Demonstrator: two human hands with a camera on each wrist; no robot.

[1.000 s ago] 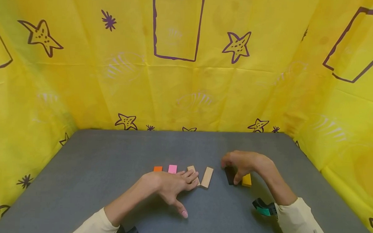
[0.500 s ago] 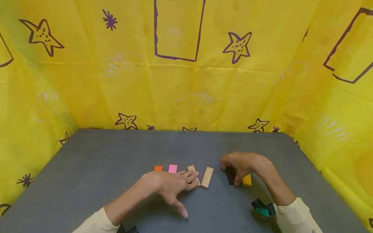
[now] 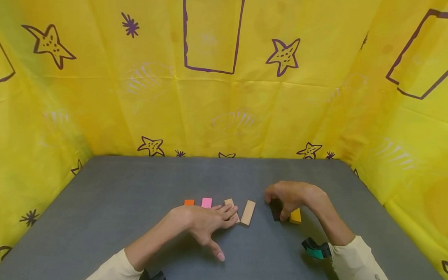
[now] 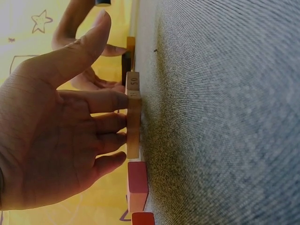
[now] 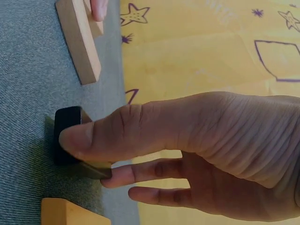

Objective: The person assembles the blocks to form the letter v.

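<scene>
My right hand [image 3: 296, 196] pinches a black wooden block [image 3: 275, 209] lengthwise, thumb on the near end and fingers toward the far end. In the right wrist view, the thumb presses the black block's end face [image 5: 68, 115]. With fingers fairly straight and thumb spread, my left hand [image 3: 208, 226] rests its fingertips on a slanted plain wooden block [image 3: 228, 202]. A second plain wooden block [image 3: 248, 213] leans the other way beside it, their near ends close together. Small printed marks show on the plain blocks' ends in the left wrist view.
A yellow block [image 3: 296, 216] lies just right of the black one. Pink [image 3: 206, 203] and orange [image 3: 189, 202] blocks lie left of the plain pair, partly hidden by my left hand. Yellow printed cloth [image 3: 225, 115] surrounds the grey tabletop [image 3: 152, 174].
</scene>
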